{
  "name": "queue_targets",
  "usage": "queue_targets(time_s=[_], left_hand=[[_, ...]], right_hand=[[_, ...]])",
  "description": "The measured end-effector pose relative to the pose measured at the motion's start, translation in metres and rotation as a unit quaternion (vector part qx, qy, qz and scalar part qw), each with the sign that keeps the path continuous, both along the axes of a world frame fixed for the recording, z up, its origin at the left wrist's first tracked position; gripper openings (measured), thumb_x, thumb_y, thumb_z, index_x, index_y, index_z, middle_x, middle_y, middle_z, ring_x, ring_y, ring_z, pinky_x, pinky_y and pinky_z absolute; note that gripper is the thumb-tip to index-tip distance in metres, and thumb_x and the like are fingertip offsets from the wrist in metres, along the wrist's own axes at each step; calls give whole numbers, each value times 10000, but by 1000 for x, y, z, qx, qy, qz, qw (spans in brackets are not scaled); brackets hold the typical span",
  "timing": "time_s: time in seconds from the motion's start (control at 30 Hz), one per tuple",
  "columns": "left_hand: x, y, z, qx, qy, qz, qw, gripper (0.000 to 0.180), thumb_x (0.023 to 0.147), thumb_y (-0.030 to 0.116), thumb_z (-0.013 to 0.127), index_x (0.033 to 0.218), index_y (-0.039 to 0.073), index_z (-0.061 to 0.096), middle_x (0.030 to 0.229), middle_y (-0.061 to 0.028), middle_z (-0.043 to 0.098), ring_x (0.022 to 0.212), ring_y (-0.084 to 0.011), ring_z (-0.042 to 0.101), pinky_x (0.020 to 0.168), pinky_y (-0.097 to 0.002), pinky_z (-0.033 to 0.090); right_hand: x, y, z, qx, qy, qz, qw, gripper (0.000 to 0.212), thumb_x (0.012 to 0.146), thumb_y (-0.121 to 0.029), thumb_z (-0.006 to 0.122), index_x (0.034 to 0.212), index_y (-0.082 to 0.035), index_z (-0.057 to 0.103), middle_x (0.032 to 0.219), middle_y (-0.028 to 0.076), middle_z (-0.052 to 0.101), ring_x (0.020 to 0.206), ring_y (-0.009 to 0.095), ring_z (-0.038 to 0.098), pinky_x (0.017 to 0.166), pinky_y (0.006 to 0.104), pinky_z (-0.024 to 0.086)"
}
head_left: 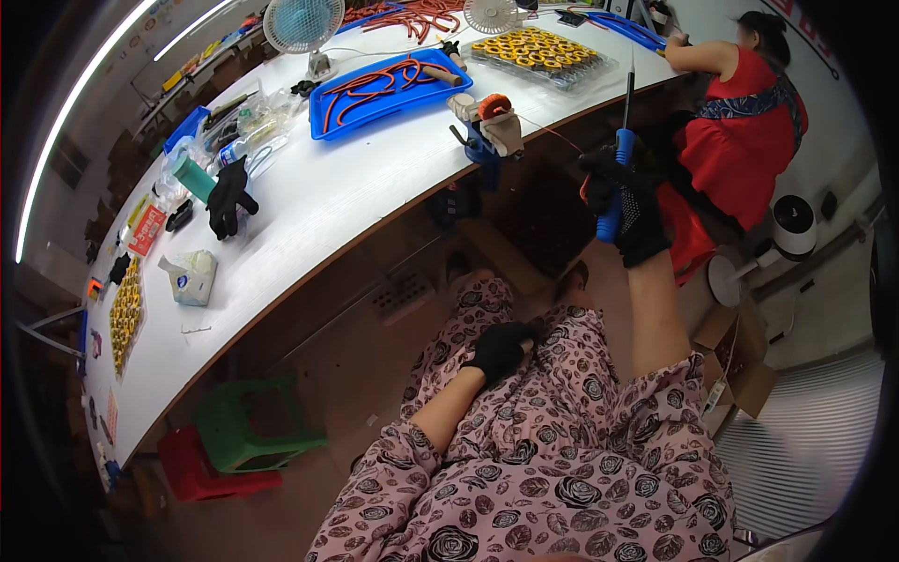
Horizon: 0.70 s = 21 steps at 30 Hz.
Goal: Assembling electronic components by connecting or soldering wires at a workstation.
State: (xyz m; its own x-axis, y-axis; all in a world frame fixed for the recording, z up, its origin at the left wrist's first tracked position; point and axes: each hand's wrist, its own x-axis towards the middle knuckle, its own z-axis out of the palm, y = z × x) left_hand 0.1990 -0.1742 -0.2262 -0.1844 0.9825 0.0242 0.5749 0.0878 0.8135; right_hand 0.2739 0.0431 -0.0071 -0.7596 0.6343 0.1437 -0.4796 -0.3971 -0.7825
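In a black dotted glove, my right hand is closed round a blue-handled tool, held upright with its long thin shaft pointing up. A thin orange strand runs from the table edge toward this hand. At that edge a blue bench vise, with pale wrapped jaws, carries a round orange-red piece. My left hand, also black-gloved, rests on my lap over the patterned clothing. Its fingers are curled in, and whatever they may hold is hidden.
On the white table lie a blue tray of orange-red cords, packs of yellow rings, a tissue box and a loose black glove. A co-worker in red sits at right. Green stool and white fan stand below.
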Motion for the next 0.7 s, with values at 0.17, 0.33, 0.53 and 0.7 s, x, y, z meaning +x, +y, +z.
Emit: queue_targets(time_s=[0.17,0.33,0.53,0.7], left_hand=[[-5,6,25,77,-47,66,994,226,838,130,540,1032,60,633,998,-148,622,949,-318,590,827,-385,456],[-50,29,96,263,66,220,937,217,850,138,565,1022,19,622,968,-174,619,921,-334,592,810,-370,463],[-70,65,226,328,254,207,886,232,805,87,631,1024,11,630,969,-143,636,862,-270,624,760,-339,488],[-36,113,272,266,367,104,885,298,803,160,646,1069,33,602,1014,-157,599,874,-322,612,730,-380,502]], right_hand=[[9,-23,25,169,-127,-130,969,133,770,-66,674,841,-61,562,674,13,549,556,71,532,422,210,393],[14,-21,32,175,-144,-186,956,208,744,-65,705,864,-79,536,681,0,545,532,63,515,447,211,406],[26,0,36,161,-180,-128,962,226,735,-77,713,888,-81,548,733,7,571,619,69,542,541,226,456],[32,14,34,266,-213,-170,925,255,732,-70,711,944,-63,570,759,7,589,662,72,551,592,237,474]])
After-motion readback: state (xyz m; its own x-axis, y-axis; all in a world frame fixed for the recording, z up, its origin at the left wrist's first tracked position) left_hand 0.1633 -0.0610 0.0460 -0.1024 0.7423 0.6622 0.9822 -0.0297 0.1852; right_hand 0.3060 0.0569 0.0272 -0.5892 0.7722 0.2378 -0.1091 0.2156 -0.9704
